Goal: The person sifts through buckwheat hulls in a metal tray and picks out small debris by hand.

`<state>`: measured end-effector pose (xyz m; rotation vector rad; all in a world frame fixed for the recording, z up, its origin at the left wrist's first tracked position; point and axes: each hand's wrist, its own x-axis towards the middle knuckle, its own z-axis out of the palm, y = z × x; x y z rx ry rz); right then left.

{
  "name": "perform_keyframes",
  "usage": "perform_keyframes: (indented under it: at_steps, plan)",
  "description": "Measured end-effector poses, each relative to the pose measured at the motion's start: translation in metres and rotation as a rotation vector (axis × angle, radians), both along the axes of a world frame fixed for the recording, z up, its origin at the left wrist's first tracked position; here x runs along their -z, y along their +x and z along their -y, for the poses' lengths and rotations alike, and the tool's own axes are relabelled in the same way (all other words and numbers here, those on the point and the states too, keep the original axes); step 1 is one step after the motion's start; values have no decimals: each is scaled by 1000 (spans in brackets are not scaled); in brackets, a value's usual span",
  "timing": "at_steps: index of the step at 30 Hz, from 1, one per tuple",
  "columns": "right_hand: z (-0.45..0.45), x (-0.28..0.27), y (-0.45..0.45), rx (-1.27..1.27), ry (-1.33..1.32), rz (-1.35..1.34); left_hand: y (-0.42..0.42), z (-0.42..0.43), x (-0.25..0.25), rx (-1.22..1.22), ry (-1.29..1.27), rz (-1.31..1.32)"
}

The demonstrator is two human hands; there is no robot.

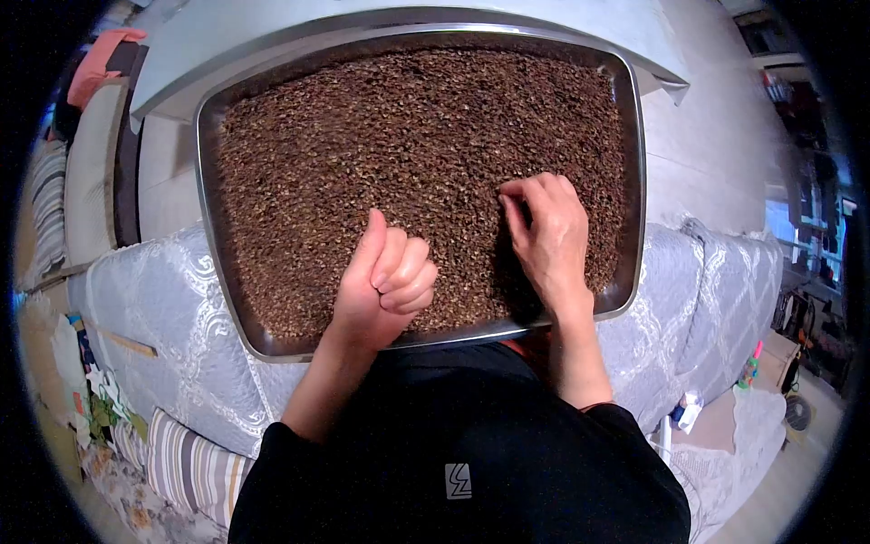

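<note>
Across the upper middle of the frame, look at that big metal tray [635,163], loaded nearly wall to wall with small brown granules [317,154]. Spread in a broad, fairly even layer; impossible to tell how much has been handled and how much remains. Down at bottom centre, spot a black top [381,453], with a grey patterned cover [172,299] out to either side. Now to the right hand [548,227], right of centre: over the granules, thumb and forefinger tips brought together, any catch too small to make out. And the left hand [391,276], just left of centre: curled into a loose fist, thumb up, contents hidden. Smallest, at lower centre, catch a pale badge [459,480] with a dark zigzag mark, not readable as a word.
</note>
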<state>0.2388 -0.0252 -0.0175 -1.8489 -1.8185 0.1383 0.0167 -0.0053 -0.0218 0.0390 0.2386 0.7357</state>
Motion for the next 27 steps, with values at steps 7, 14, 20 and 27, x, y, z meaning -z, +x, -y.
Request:
perform_keyframes:
  at_steps: [7, 14, 20, 27]
  plan:
    - [6, 0, 10, 165, -97, -560, -6, 1, 2, 9, -1, -87]
    - [-9, -7, 7, 95, 29, -171, 0, 3, 2, 75, 28, -98]
    - [-27, 9, 2, 41, 146, 15, -1, 4, 0, 89, 33, -102]
    - [-5, -16, 11, 175, -197, -876, -3, 5, 0, 63, 17, -172]
